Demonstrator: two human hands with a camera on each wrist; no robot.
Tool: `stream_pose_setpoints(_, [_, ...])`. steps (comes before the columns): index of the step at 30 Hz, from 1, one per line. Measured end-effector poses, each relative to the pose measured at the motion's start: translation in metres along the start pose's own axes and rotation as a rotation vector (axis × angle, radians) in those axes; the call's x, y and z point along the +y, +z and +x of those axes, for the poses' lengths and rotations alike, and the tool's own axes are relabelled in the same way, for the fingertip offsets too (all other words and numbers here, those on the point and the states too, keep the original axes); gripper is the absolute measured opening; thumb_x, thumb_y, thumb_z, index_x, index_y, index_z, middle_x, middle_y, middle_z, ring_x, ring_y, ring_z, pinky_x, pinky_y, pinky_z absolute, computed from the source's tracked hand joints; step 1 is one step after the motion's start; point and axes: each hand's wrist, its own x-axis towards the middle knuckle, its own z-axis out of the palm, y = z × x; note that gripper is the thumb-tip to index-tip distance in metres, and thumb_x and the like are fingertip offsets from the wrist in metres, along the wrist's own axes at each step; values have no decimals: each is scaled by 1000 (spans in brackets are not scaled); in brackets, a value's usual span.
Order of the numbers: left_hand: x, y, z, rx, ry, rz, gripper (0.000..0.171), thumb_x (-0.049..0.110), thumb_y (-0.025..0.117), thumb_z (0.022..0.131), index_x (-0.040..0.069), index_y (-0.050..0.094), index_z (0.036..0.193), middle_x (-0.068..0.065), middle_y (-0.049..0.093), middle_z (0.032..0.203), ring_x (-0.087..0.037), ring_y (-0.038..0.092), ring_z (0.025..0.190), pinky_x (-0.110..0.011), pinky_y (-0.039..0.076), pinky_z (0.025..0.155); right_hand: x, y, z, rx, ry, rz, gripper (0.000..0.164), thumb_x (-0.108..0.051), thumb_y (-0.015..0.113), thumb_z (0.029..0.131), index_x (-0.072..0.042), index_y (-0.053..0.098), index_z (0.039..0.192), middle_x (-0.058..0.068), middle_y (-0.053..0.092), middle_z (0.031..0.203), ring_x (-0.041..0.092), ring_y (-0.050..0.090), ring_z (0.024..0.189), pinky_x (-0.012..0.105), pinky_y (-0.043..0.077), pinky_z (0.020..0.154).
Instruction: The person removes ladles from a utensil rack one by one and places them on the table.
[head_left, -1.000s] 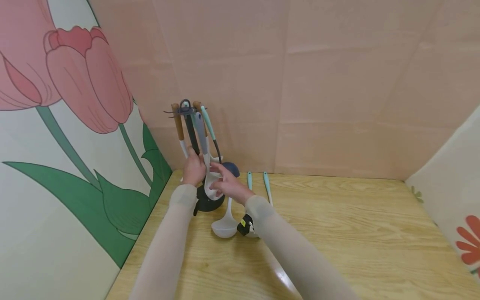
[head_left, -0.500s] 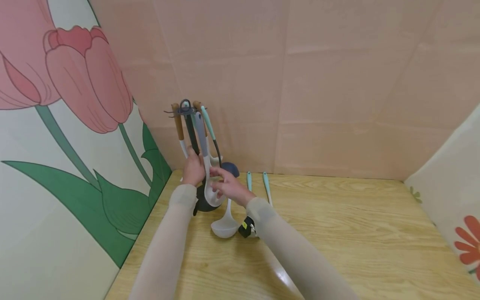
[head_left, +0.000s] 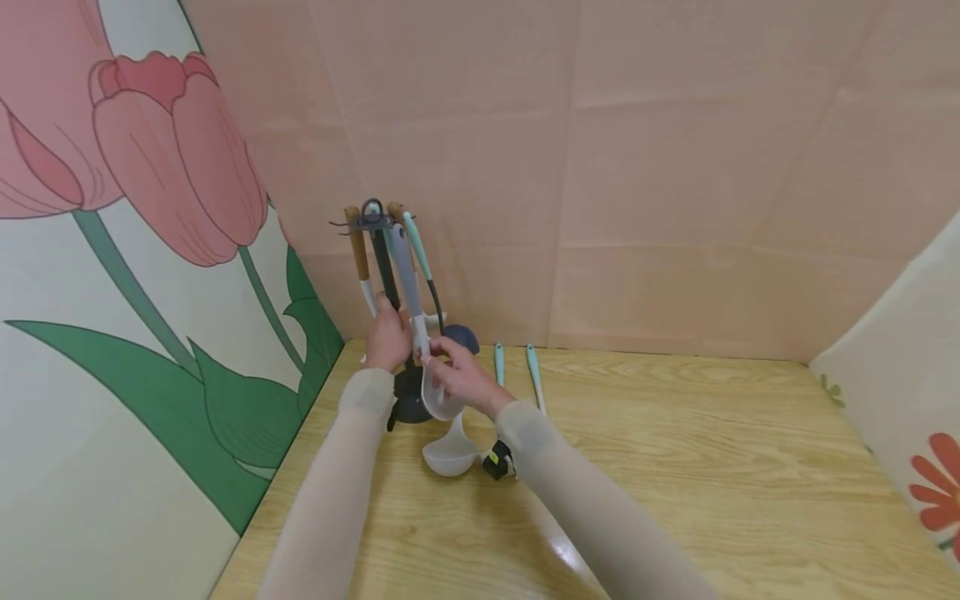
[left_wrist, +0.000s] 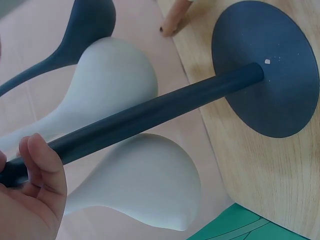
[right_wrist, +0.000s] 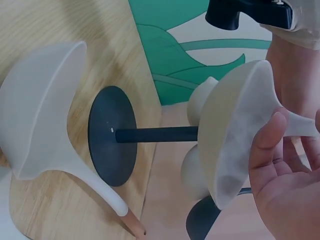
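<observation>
My left hand (head_left: pixel 390 335) grips the black pole (head_left: pixel 385 271) of a utensil stand; its fingers curl round the pole in the left wrist view. The stand's round dark base (left_wrist: pixel 290 45) rests on the wood-grain table. A white ladle with a grey handle (head_left: pixel 405 267) stands upright at the front of the rack, its handle top beside the hooks. My right hand (head_left: pixel 467 379) holds this ladle by its neck, just above the bowl (right_wrist: pixel 237 135), with thumb and fingers round it. Behind it hang two white utensil heads, one a rounded spoon shape (left_wrist: pixel 150 180), and a dark ladle (left_wrist: pixel 90 25).
Another white ladle (head_left: pixel 450 458) lies on the table in front of the stand. To the right lie two utensils with turquoise handles, one slim handle (head_left: pixel 533 362) nearest the right. A brown-handled utensil (head_left: pixel 357 250) hangs at the rack's left. The flowered wall stands close on the left.
My right hand's fingers have moved from beside the ladle's bowl to its neck. The ladle's bowl has swung slightly right and down. My left hand keeps its place on the pole.
</observation>
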Motion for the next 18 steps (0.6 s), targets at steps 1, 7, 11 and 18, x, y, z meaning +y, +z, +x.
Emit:
stream_pose_setpoints(1, [0, 0, 0, -3, -1, -6, 52, 22, 35, 108, -1, 15, 150, -25, 65, 98, -38, 68, 85, -49, 53, 72, 0, 0, -1, 10, -6, -11, 27, -21, 49, 106, -7, 55, 129, 15, 62, 121, 22, 59, 77, 31, 49, 55])
stream_pose_setpoints(7, [0, 0, 1, 1, -4, -8, 49, 23, 35, 109, 1, 17, 149, -25, 65, 103, -39, 67, 90, -50, 53, 77, 0, 0, -4, 16, -29, -74, 26, -23, 48, 107, -9, 61, 124, 10, 66, 101, 20, 57, 71, 30, 50, 53])
stream_pose_setpoints(11, [0, 0, 2, 6, 1, -8, 47, 22, 35, 108, 1, 19, 147, -23, 64, 102, -38, 67, 89, -50, 53, 76, 1, -1, -4, 32, -43, -115, 25, -24, 49, 106, -10, 64, 121, 6, 68, 101, 18, 57, 70, 31, 50, 52])
stream_pose_setpoints(18, [2, -1, -1, 15, 17, 15, 44, 20, 35, 108, -1, 23, 144, -23, 64, 95, -39, 66, 84, -50, 52, 74, 1, 0, -5, 50, -55, -178, 21, -24, 53, 105, -10, 66, 115, 4, 68, 99, 17, 59, 74, 31, 52, 54])
